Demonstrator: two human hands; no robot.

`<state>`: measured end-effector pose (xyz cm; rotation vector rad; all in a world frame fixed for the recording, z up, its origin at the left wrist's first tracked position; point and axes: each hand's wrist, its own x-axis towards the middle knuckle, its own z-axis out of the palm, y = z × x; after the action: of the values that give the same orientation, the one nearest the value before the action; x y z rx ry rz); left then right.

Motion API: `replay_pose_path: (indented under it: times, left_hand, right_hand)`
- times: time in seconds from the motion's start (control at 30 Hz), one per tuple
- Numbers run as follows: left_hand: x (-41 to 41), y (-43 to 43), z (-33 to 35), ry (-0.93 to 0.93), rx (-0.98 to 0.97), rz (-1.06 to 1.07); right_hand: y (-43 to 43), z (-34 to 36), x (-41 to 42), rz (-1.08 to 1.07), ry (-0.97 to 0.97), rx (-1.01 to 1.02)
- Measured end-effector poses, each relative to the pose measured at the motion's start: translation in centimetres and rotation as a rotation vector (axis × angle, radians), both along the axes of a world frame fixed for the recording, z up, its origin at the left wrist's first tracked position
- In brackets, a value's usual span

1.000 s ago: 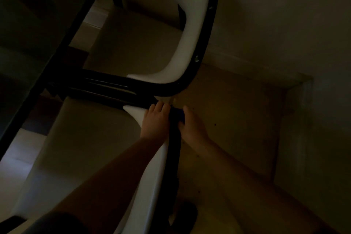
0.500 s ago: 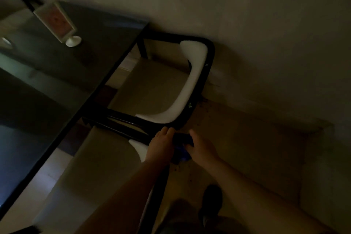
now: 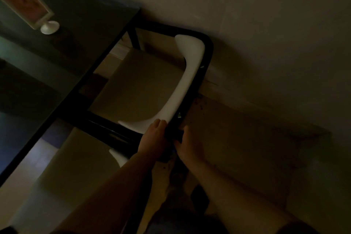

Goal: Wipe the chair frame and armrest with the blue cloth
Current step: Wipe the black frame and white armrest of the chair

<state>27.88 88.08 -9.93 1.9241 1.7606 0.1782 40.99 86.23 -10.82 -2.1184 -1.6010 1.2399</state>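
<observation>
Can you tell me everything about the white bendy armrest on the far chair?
The white armrest is a smooth, long, curved piece that looks like plastic. It runs along the inside of the black chair frame, wide and rounded at its far end near the wall, then sweeping down and curling inward at its near end. It is the brightest thing in the dim room. The left hand has its fingertips right at that near end; whether they touch it is unclear.

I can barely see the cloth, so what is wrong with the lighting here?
Head view: very dim and underexposed; only the white armrest reads bright. The black frame merges into shadow, and the blue cloth between the left hand and right hand is nearly invisible. Wide-angle bending tilts the wall.
</observation>
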Motion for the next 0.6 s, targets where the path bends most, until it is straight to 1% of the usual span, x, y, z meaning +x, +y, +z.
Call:
replay_pose_path:
  times: [0.07,0.17,0.23,0.33,0.4,0.6]
  left_hand:
    - [-0.4,1.7,-1.8,0.036,-0.028,-0.065]
    - [-0.6,3.1,-3.5,0.086,-0.037,-0.136]
    - [-0.3,4.3,-4.2,0.06,-0.037,-0.11]
    - [0.8,7.0,-4.9,-0.044,-0.029,-0.044]
    - [1.8,9.5,-5.1,-0.073,-0.009,-0.031]
    - [4.7,16.2,-5.8,-0.067,0.025,-0.115]
  right_hand:
    - [1.3,-1.2,-0.5,0.021,-0.078,-0.081]
    - [2.4,-2.2,-0.5,0.041,-0.105,-0.15]
    - [3.7,-2.6,-0.2,0.034,-0.084,-0.156]
    - [6.5,-2.6,0.4,-0.037,-0.08,-0.152]
    - [9.1,-2.6,1.1,-0.074,-0.089,-0.14]
    - [15.9,-3.0,3.6,-0.114,-0.144,-0.118]
